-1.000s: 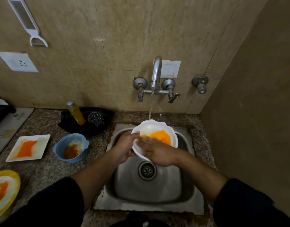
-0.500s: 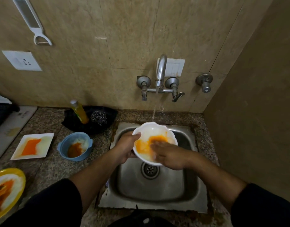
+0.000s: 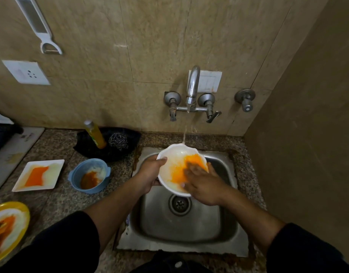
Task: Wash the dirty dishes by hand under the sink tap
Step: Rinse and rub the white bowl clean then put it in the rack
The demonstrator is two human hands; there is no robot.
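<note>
While a thin stream of water falls from the tap onto its far rim, the white bowl is held tilted above the sink. The left hand grips the bowl's left edge, thumb over the rim. The right hand lies inside it, fingers spread flat on orange residue, slightly blurred. On the tabletop to the left stand a blue bowl, a square white plate and a yellow plate, all soiled.

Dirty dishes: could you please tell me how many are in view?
4: white bowl held over the sink; blue bowl and square white plate on the counter to its left; yellow plate at lower left. More may be hidden.
</note>
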